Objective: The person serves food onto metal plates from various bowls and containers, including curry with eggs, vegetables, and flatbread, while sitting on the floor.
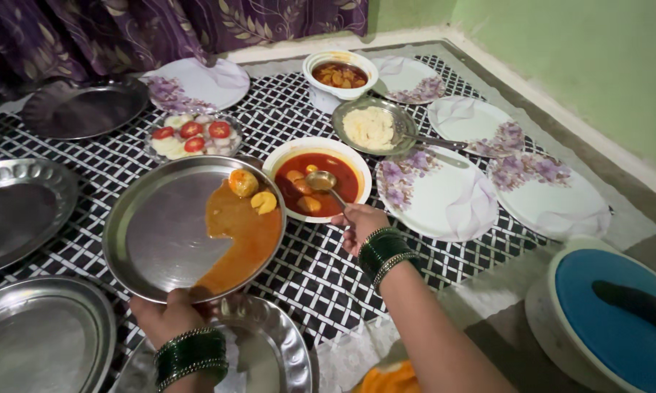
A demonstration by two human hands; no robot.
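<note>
Steel plates lie at the left on a black-and-white checked cloth [321, 269]. The left hand [169, 314], fingers closed on the near rim, holds a steel plate [161, 233] tilted, so orange curry and two egg pieces pool at its right side. Just beside it, the right hand [358, 225] grips a spoon [326, 183] dipped in a white bowl of red curry [318, 179]. Farther right sit floral plates [444, 196] and a blue-lidded container [612, 313]. No packages or labels show.
</note>
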